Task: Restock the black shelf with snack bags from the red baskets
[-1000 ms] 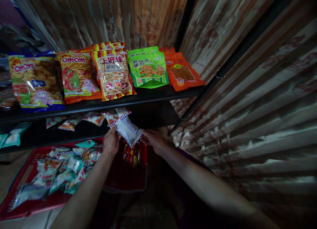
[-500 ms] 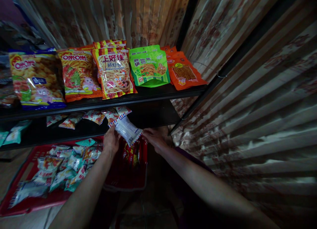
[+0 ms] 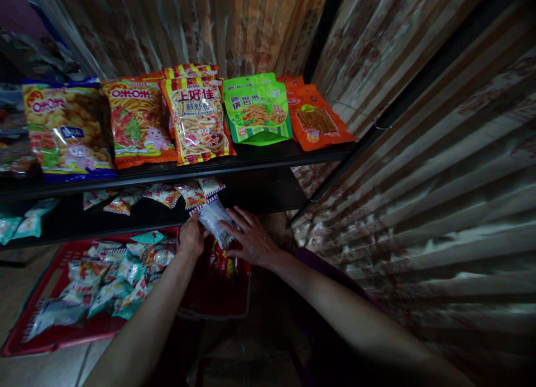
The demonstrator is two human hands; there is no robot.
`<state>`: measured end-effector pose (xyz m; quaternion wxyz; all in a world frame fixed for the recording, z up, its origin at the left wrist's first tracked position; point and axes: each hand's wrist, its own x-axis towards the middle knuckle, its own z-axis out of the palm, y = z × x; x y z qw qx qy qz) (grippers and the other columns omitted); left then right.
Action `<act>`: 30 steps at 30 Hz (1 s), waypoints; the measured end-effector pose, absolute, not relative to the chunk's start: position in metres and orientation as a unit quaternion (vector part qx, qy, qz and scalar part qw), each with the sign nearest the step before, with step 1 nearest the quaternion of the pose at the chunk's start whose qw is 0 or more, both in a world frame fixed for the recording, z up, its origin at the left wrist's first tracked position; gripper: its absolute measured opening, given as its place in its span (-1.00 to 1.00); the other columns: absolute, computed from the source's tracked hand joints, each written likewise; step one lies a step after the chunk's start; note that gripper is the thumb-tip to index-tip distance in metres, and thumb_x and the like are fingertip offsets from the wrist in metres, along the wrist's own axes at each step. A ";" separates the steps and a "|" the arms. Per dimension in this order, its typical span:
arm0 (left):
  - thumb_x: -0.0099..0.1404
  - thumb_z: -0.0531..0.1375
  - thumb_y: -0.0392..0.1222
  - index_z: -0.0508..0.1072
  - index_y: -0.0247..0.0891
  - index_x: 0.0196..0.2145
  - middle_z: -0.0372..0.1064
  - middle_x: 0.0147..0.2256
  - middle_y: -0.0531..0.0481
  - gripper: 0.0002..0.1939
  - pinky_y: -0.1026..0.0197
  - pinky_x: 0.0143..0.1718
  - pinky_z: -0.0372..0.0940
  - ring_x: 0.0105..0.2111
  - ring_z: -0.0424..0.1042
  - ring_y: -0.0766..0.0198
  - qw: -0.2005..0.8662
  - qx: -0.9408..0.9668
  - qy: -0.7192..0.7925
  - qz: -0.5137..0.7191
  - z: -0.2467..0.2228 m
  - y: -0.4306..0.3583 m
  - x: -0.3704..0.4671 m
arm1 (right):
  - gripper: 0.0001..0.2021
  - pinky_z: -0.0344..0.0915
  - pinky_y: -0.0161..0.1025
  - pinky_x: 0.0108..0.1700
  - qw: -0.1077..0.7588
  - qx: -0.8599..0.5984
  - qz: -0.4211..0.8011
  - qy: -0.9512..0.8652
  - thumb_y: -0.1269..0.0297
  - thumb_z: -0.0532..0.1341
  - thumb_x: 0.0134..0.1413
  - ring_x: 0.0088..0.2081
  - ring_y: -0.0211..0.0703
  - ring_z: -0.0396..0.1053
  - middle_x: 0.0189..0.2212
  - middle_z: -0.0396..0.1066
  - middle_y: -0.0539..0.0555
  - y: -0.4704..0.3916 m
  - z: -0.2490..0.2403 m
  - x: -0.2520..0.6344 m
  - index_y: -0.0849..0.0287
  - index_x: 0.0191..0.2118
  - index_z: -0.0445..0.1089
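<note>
A small snack packet (image 3: 214, 216), its pale printed back facing up, is held at the front of the lower shelf (image 3: 268, 191). My left hand (image 3: 192, 236) pinches the packet's left edge. Spread fingers of my right hand (image 3: 251, 239) lie over its right side. Just behind it, similar small snack packets (image 3: 162, 195) sit in a row on that shelf. Below my hands, a red basket (image 3: 218, 306) holds red and yellow packets (image 3: 224, 258), partly hidden.
The upper shelf bears large snack bags (image 3: 201, 122), a green pouch (image 3: 257, 110) and orange pouches (image 3: 316, 119). A second red basket (image 3: 46, 342) with several small packets stands on the floor at left. A dark shelf post (image 3: 377, 127) and pleated curtain (image 3: 452, 208) bound the right.
My right hand has let go of the packet's right end and spread its fingers flat over it. My left hand keeps its hold. The view has shifted slightly.
</note>
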<state>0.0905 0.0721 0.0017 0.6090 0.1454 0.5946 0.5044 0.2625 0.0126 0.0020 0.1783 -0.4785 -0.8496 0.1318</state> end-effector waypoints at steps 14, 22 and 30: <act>0.19 0.20 -0.22 0.44 -0.31 -0.24 0.46 -0.22 -0.14 -0.82 0.22 -0.22 0.34 -0.30 0.46 0.28 0.677 0.228 0.478 0.511 0.011 0.060 0.107 | -0.55 0.22 -0.12 0.09 0.480 -0.590 0.379 -0.526 0.16 0.12 0.07 0.03 -0.08 0.31 0.04 0.34 0.13 0.018 0.016 0.259 0.10 0.11 0.23; 0.12 0.27 -0.29 0.38 -0.30 -0.30 0.47 -0.27 -0.16 -0.83 0.07 -0.16 0.36 -0.29 0.50 0.18 0.747 0.183 0.449 0.455 0.002 0.057 0.115 | -0.82 0.37 -0.31 -0.29 0.629 -0.482 0.606 -0.062 0.23 0.17 -0.07 -0.30 -0.19 0.44 -0.36 0.49 0.03 0.027 0.019 0.256 0.16 -0.30 0.37; 0.10 0.28 -0.30 0.41 -0.31 -0.29 0.47 -0.27 -0.13 -0.81 0.15 -0.12 0.33 -0.26 0.47 0.23 0.760 0.173 0.405 0.478 0.008 0.061 0.114 | -0.87 0.34 -0.36 -0.33 0.607 -0.495 0.619 -0.055 0.31 0.17 -0.06 -0.36 -0.26 0.41 -0.41 0.48 -0.02 0.021 0.024 0.252 0.16 -0.33 0.40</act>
